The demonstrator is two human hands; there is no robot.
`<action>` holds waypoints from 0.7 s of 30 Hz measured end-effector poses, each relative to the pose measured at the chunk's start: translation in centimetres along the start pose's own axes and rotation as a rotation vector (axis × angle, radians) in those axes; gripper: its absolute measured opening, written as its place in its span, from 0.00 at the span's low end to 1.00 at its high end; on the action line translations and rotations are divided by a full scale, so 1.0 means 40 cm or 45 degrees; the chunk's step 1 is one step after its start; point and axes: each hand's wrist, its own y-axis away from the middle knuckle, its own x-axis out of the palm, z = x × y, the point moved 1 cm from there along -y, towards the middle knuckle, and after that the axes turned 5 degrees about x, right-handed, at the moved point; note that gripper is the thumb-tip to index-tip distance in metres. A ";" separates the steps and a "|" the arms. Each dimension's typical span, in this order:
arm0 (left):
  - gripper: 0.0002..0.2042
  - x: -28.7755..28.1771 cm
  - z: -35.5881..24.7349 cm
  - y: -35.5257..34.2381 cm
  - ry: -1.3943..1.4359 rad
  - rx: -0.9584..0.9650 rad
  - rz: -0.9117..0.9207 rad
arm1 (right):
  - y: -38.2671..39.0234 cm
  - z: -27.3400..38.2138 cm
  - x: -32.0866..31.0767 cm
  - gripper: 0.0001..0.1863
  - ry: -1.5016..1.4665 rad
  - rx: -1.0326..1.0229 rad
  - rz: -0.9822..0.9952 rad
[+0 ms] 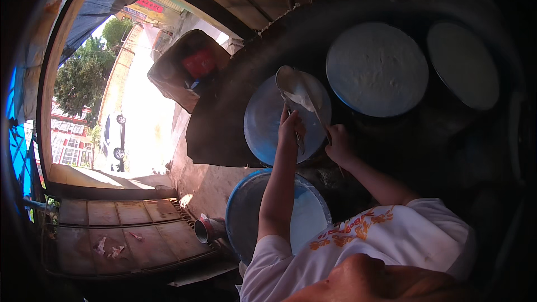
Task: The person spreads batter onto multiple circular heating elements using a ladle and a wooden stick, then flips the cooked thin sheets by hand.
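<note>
My left hand (292,127) is closed round the handle of a metal ladle (286,78), whose bowl hangs over the far part of a round, pale griddle (262,120). Closed on a thin-handled spatula (320,116), my right hand (339,146) is at the griddle's right edge. The spatula's far end meets the ladle's bowl, where something whitish shows; whether it is batter or the blade, I cannot make out. To the right, a second round griddle (377,70) is covered by a pale layer with small bumps. Farther right lies another pale round griddle (463,66).
A large blue-rimmed tub (230,212) of white liquid stands close in front of me, below the left forearm. A box (173,72) with something red in it sits at the far left of the dark stove top (215,128). Left of that is a bright opening onto a street.
</note>
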 end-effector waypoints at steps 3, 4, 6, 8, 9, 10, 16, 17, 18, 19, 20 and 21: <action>0.24 -0.037 -0.025 -0.054 0.091 0.030 0.039 | -0.096 0.010 0.038 0.24 -0.016 -0.335 -0.263; 0.24 -0.064 -0.050 -0.069 0.103 0.032 0.075 | -0.086 0.000 -0.003 0.19 0.062 -0.464 -0.362; 0.22 -0.091 -0.068 -0.052 0.119 -0.083 0.080 | -0.028 -0.071 -0.018 0.20 0.231 -0.325 -0.303; 0.21 -0.116 -0.049 -0.052 0.186 -0.117 0.162 | 0.044 -0.059 -0.030 0.22 0.234 -0.281 -0.191; 0.20 -0.113 -0.041 -0.054 0.208 -0.121 0.223 | 0.041 -0.042 0.000 0.23 0.212 -0.232 -0.103; 0.19 -0.156 -0.052 -0.069 0.202 -0.094 0.214 | 0.016 0.014 0.039 0.23 0.222 -0.228 -0.075; 0.10 -0.224 -0.102 -0.086 0.536 -0.181 0.311 | -0.080 -0.027 0.019 0.17 0.306 -0.338 -0.295; 0.09 -0.248 -0.099 -0.073 0.757 -0.235 0.417 | -0.023 -0.014 0.026 0.17 0.342 -0.359 -0.262; 0.07 -0.230 -0.103 -0.071 0.846 -0.345 0.358 | -0.010 0.001 0.040 0.18 0.285 -0.334 -0.234; 0.07 -0.249 -0.071 -0.063 0.941 -0.391 0.301 | -0.001 0.015 0.065 0.19 0.228 -0.309 -0.204; 0.09 -0.260 -0.079 -0.065 1.003 -0.396 0.288 | -0.037 0.033 0.094 0.18 0.233 -0.340 -0.182; 0.11 -0.256 -0.100 -0.071 1.059 -0.390 0.286 | -0.080 0.034 0.088 0.16 0.222 -0.395 -0.200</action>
